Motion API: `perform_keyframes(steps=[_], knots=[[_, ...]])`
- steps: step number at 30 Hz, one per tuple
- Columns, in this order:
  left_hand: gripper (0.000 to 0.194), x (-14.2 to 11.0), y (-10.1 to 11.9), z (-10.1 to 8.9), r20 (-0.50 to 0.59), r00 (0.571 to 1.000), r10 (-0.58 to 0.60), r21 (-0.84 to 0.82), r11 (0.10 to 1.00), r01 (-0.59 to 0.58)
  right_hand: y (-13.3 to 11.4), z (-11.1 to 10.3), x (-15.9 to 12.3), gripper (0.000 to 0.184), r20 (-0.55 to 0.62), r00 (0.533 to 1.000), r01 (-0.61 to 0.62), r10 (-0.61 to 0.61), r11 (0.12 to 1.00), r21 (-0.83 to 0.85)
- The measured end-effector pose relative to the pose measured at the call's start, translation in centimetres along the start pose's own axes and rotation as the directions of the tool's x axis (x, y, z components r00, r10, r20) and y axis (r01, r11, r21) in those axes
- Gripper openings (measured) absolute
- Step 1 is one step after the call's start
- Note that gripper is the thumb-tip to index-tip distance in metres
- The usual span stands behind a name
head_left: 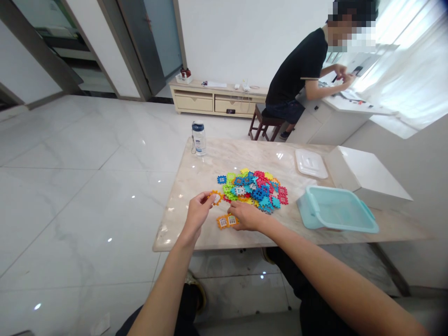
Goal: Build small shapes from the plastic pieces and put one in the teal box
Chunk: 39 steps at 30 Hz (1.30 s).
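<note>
My left hand (198, 211) pinches an orange toothed building tile (217, 198) with a white insert, tilted up just off the near left side of the pile. My right hand (246, 216) is closed on the right end of two joined orange window tiles (223, 222), which lie near the table's front edge. Its fingers hide part of the right tile. Beyond both hands sits a heap of plastic building tiles (259, 192) in blue, red, green, yellow and orange. One blue window tile (221, 179) lies at the heap's left edge.
On the marble-look table (185, 205) stand a water bottle (199, 140) at the far left, a teal bin (339, 210) on the right, a white lid (311, 163) and a white box (371, 175). Another person (297, 70) sits at a white desk behind.
</note>
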<state>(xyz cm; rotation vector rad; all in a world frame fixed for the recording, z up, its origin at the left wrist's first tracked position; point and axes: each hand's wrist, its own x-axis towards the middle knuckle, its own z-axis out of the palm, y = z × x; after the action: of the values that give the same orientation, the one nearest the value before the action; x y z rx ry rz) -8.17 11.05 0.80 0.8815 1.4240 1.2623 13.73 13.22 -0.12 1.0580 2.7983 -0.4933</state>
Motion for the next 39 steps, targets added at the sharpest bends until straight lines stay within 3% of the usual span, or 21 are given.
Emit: perform_keyframes(steps=[11,18,30,39], knots=[[0.058,-0.1,0.3,0.3,-0.005,1.0,-0.024,-0.041,0.999,0.024,0.2,0.1,0.1,0.038,-0.015,1.0,0.006,-0.005,1.0,0.019],[0.055,-0.2,0.8,0.5,-0.014,1.0,-0.028,-0.098,0.995,0.027,0.8,1.2,1.1,0.038,-0.046,0.999,0.0,0.001,1.0,0.022],[0.052,-0.7,1.1,-0.6,-0.042,0.999,-0.034,-0.105,0.994,0.029,-1.5,1.9,1.8,0.029,0.028,0.999,-0.032,0.034,0.998,-0.059],[0.047,-0.9,1.2,-0.2,-0.016,0.999,-0.03,-0.104,0.994,0.028,-2.3,1.2,2.2,0.03,0.05,0.998,-0.032,0.038,0.993,-0.118]])
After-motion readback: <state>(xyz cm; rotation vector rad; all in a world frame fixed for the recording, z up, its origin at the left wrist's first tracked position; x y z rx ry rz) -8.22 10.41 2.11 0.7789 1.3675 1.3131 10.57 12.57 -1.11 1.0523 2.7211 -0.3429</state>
